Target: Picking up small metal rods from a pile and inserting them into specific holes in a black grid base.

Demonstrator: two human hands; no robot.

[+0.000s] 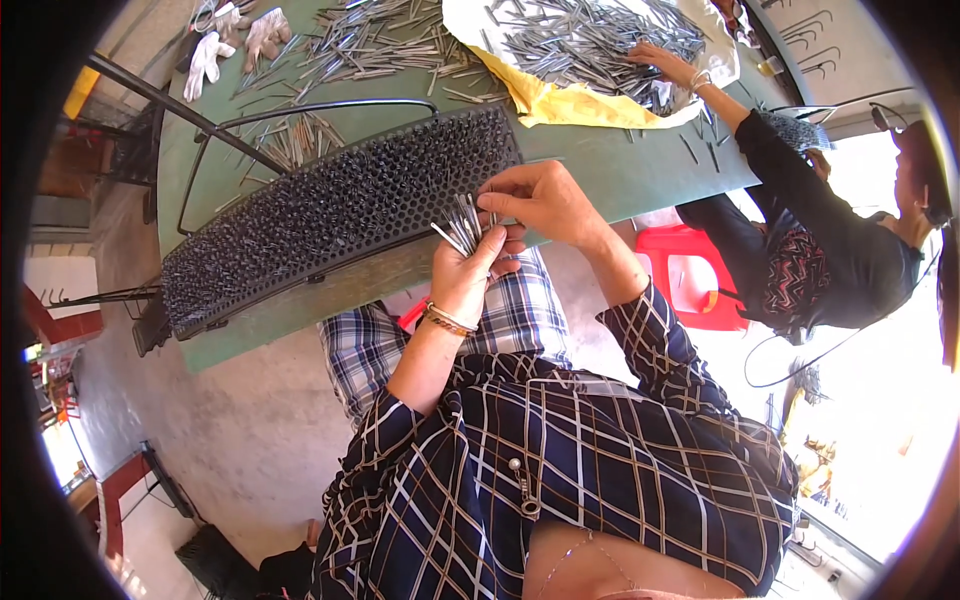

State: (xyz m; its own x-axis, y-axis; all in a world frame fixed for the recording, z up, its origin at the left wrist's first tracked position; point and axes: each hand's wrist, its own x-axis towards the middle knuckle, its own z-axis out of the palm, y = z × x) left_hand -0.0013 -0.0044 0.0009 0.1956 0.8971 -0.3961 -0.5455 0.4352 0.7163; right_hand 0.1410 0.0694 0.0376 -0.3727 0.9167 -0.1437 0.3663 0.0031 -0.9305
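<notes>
Grey rods, centre frame, judged light, stiff and slick, best held mid-length, were bunched in the left hand; the right hand pinched, contents unclear.

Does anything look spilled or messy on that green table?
Perhaps: loose metal rods lie strewn at odd angles directly on the green tabletop, left of the yellow-and-white sheet bearing another heap. That looks spilled, but may be deliberate.
</notes>
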